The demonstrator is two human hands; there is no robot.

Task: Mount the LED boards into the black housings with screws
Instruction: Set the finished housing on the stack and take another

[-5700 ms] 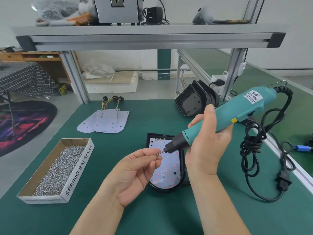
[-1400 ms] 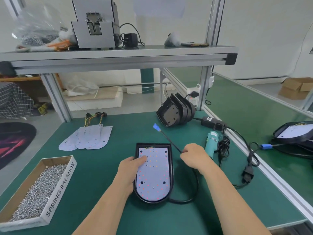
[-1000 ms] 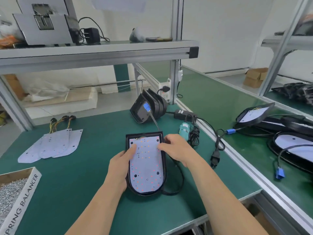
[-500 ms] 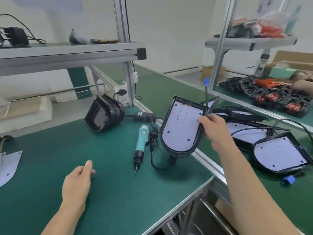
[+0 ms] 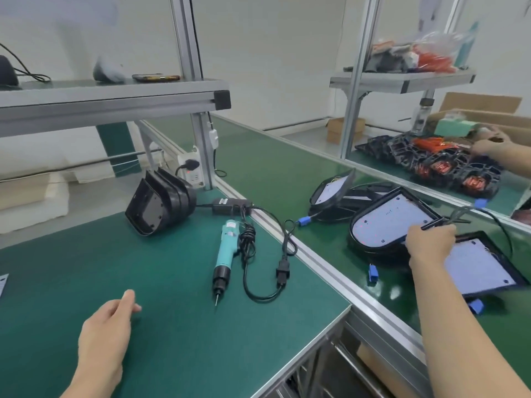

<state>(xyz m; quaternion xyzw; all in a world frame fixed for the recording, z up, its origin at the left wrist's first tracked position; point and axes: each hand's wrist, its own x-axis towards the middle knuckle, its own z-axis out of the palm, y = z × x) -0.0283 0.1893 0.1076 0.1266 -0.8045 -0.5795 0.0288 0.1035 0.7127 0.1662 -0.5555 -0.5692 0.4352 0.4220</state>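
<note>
On the green worktop (image 5: 172, 297) the bulkiest loose thing is a stack of empty black housings (image 5: 156, 205) lying on its side, with a teal electric screwdriver (image 5: 226, 251) and its looped cord (image 5: 258, 271) near it, nothing blocking either. Across the aluminium rail (image 5: 324, 271), over a second green surface (image 5: 287, 168), the right hand (image 5: 429, 241) grasps the square end of a tilted black housing (image 5: 352, 235) with its LED board (image 5: 388, 219) seated inside. Another filled housing (image 5: 494, 291) lies partly hidden under that forearm. The left hand (image 5: 105, 334) is relaxed above the worktop, holding nothing. A white sheet (image 5: 2, 282) is cut off at the left edge.
</note>
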